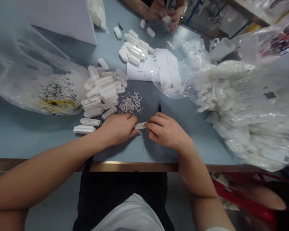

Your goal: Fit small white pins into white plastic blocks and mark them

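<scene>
while the left hand [119, 128] has its thumb and fingers closed on the left end of a white block [140, 125], the right hand [165, 130] sets its bunched fingertips at the other end; whether these clamp the block or press something small into it, i cannot tell. the block is between the two hands, near the front edge of the table [202, 141], with rows of small holes showing. just beyond the left hand is a loose scatter of small white bits [130, 104], and a black tool [159, 106] lies just past the right hand, partly hidden by the fingers. left of the bits, a heap of blocks [104, 81] lies jumbled, some with their holes in view. a clear bag [12, 86] farther left holds many small white bits, with a yellow patch showing. farther back, a second heap [135, 51] lies partly on a white sheet [137, 74]. a big bag [260, 115] full of white parts takes up the right side. across the table, a co-worker's hands [174, 20] hold a small white piece [167, 19].
</scene>
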A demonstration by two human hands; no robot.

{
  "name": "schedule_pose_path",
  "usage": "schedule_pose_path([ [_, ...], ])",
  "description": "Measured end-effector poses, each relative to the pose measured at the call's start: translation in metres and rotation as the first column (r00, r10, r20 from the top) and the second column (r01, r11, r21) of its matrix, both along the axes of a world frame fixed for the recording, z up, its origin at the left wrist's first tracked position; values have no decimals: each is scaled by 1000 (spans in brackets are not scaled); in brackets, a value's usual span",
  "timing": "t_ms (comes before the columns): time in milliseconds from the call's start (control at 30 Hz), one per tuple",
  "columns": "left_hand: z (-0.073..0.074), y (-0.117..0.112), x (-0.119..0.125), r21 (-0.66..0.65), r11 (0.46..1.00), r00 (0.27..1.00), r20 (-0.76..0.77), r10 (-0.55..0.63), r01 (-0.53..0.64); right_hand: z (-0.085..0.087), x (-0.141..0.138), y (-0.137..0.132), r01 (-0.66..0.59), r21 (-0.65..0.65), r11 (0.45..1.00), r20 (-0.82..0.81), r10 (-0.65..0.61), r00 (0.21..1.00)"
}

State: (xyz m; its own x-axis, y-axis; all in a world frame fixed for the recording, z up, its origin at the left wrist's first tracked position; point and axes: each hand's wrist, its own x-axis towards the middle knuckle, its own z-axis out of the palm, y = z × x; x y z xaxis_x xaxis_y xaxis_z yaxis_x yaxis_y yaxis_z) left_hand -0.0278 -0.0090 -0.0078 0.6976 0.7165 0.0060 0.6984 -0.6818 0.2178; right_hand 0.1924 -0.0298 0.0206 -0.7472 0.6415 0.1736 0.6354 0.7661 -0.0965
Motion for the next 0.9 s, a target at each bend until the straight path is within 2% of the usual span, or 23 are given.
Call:
schedule_pose_path([
  [100,-1,0,0,10,1000,1000,6,6,-6,-1,4,-1,58,51,997,-50,-55,997],
  [200,-2,0,0,5,1000,1000,7,8,-8,-3,5,-2,37,64,997,29,-39,999],
  [300,-1,0,0,-1,1000,1000,6,13,-13,-4,4,-2,-13,39,999,96,10,995],
  [400,1,0,0,-12,1000,1000,-12,20,-21,-8,3,1,-3,-15,1000,9,3,1000],
  [467,3,0,0,-23,1000,1000,-25,14,-15,-13,2,6,61,-38,997,-91,-64,994],
  [600,6,-1,1,-29,1000,999,-44,12,-13,-24,-5,19,281,-14,959,-196,-279,940],
  [900,8,-1,2,-48,998,997,-64,32,-36,-42,-21,42,432,14,902,-107,-428,897],
])
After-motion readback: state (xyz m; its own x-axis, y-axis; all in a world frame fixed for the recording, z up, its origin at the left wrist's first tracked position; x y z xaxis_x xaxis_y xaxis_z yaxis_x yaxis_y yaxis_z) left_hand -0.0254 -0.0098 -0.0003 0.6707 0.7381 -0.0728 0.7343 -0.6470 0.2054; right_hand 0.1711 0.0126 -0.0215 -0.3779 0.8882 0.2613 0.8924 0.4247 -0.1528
